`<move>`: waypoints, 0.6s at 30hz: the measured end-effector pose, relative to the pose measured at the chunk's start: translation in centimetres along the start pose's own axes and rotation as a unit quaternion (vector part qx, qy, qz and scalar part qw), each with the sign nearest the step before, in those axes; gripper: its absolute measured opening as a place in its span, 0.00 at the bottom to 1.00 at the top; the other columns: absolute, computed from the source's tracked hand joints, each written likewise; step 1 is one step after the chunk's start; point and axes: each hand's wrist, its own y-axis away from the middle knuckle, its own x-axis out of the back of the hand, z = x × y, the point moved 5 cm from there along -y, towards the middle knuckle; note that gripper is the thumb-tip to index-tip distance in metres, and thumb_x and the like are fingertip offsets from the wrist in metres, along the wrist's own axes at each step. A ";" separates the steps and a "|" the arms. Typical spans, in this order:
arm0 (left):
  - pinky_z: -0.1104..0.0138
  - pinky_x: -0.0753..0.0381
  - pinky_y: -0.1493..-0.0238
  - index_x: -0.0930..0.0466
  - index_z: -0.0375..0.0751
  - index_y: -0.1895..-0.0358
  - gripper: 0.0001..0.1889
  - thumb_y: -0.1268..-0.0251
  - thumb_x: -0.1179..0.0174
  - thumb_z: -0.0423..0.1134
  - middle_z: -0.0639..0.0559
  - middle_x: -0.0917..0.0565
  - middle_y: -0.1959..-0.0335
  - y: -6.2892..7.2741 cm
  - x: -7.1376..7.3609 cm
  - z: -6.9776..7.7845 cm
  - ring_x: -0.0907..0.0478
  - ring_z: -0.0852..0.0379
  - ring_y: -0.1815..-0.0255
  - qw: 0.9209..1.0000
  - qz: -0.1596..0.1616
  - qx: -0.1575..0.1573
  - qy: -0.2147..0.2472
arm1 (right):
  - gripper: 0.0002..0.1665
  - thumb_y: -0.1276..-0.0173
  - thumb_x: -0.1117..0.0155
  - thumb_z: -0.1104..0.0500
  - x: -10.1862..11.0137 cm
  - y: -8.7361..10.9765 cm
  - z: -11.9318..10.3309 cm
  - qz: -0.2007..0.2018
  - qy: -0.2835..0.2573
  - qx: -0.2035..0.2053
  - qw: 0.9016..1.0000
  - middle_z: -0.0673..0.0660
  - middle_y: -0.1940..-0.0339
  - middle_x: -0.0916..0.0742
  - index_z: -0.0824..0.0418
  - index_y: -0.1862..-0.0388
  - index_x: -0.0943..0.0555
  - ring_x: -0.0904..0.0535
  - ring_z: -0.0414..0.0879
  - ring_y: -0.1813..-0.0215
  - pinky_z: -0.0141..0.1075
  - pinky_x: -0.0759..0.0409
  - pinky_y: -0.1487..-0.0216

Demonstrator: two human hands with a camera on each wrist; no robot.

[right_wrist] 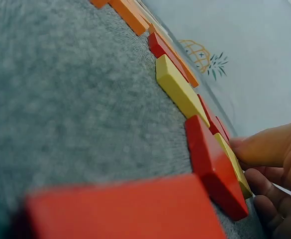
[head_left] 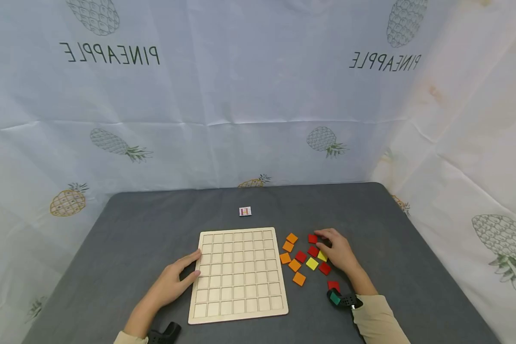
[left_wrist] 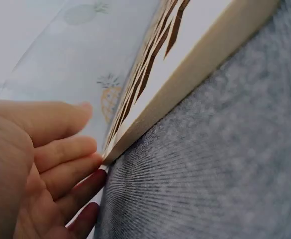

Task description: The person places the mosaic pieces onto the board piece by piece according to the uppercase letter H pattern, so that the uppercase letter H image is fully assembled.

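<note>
A pale wooden board with a grid of square recesses lies flat on the table. My left hand rests at its left edge, thumb and fingers spread. In the left wrist view, fingertips of the left hand are right at the board's side. On the right, my right hand pinches a small red square tile, thumb and forefinger at opposite edges. Beneath the right hand is a yellow tile, partly hidden, with a red tile beside it.
Loose orange tiles, red tiles and another yellow tile lie between the board and my right hand. A small printed card lies beyond the board. Pineapple-printed cloth hangs behind the grey table.
</note>
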 end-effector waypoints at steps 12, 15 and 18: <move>0.47 0.30 0.40 0.28 0.39 0.36 0.27 0.37 0.38 0.44 0.46 0.30 0.32 0.2 -0.1 -0.5 0.32 0.42 0.33 1.000 0.004 -0.004 0.001 | 0.18 0.36 0.35 0.61 -0.5 -0.2 0.3 -0.006 -0.007 -0.013 1.000 0.56 0.52 0.20 0.61 0.46 0.19 0.24 0.48 0.55 0.45 0.24 0.54; 0.47 0.29 0.40 0.27 0.40 0.37 0.26 0.38 0.38 0.44 0.46 0.30 0.32 0.3 -0.2 -0.6 0.32 0.43 0.34 1.000 0.007 -0.010 -0.005 | 0.18 0.36 0.34 0.60 -0.6 -0.2 0.4 -0.003 -0.009 -0.017 1.000 0.55 0.52 0.20 0.60 0.47 0.19 0.23 0.48 0.54 0.45 0.23 0.54; 0.48 0.28 0.41 0.26 0.40 0.38 0.25 0.38 0.38 0.44 0.47 0.29 0.33 0.4 -0.3 -0.7 0.31 0.44 0.34 1.000 0.012 -0.019 -0.010 | 0.17 0.37 0.34 0.60 -0.6 0.0 0.4 0.003 -0.011 -0.017 1.000 0.55 0.53 0.20 0.60 0.49 0.18 0.23 0.49 0.54 0.46 0.23 0.54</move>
